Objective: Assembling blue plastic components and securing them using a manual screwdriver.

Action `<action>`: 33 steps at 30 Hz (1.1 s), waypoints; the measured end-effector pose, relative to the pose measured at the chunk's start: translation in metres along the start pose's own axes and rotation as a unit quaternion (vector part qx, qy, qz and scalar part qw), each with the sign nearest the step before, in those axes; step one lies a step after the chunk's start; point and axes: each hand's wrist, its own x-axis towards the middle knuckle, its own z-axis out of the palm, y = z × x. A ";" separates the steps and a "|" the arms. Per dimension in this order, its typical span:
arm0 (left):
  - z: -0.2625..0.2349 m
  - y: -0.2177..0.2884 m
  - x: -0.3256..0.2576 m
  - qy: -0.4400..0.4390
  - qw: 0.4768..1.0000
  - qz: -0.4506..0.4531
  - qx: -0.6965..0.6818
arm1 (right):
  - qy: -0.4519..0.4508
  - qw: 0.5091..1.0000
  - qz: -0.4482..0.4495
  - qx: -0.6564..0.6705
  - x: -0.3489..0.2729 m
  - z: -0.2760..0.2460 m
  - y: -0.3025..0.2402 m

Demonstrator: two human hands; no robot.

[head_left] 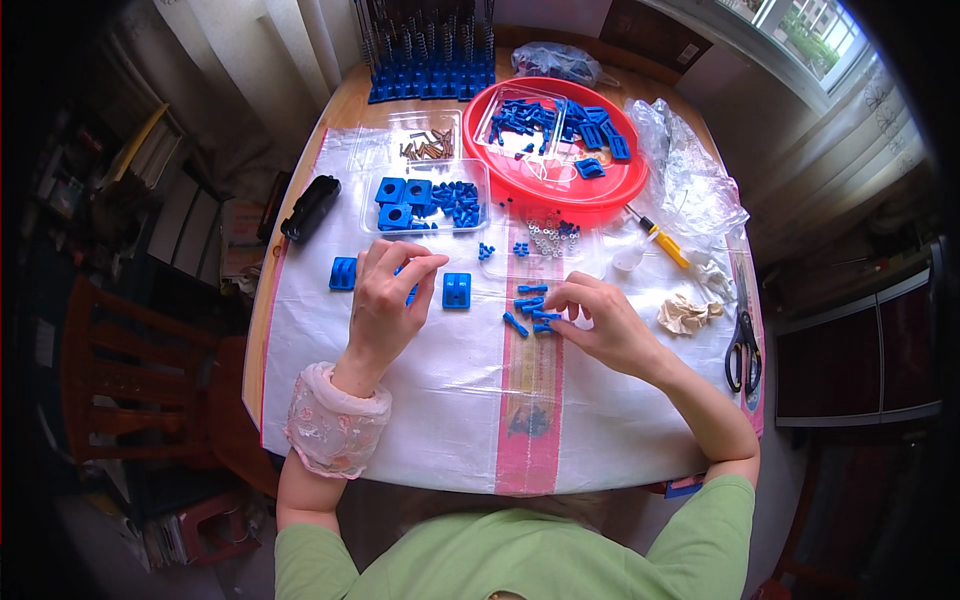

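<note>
Several blue pegs (515, 324) could scatter if the half-curled right hand (605, 325) slips. Left hand (391, 290) likewise curled; both grips unclear.

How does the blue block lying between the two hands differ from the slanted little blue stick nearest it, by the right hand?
The blue block is broad and squarish; the blue stick is slim and smaller. The block sits roughly straight, while the stick lies at a slant. The block rests on white cloth, the stick on the pink stripe. Both are blue.
</note>
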 end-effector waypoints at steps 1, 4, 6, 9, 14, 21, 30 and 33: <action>0.000 0.000 0.000 -0.001 1.000 -0.001 0.001 | 0.007 1.000 0.000 -0.007 0.003 0.003 0.003; 0.000 0.000 0.001 -0.001 1.000 0.000 -0.002 | 0.001 1.000 -0.010 -0.027 0.005 0.007 0.016; -0.001 0.001 0.001 -0.006 1.000 -0.009 -0.004 | -0.007 1.000 -0.009 -0.027 0.007 0.006 0.017; -0.003 0.002 0.001 -0.013 1.000 -0.013 -0.001 | -0.004 1.000 0.009 -0.021 0.009 0.001 0.007; -0.003 0.002 0.001 -0.013 1.000 -0.015 0.001 | 0.007 0.999 -0.006 -0.043 0.003 0.006 0.007; -0.003 0.003 0.001 -0.015 1.000 -0.011 0.002 | 0.004 0.998 0.021 -0.058 -0.021 0.004 0.007; 0.001 -0.001 0.000 -0.001 1.000 -0.002 0.003 | 0.010 1.000 -0.009 -0.006 -0.013 0.013 0.009; -0.001 -0.001 0.001 -0.003 1.000 -0.002 0.006 | -0.008 0.999 -0.009 -0.040 -0.011 0.011 0.003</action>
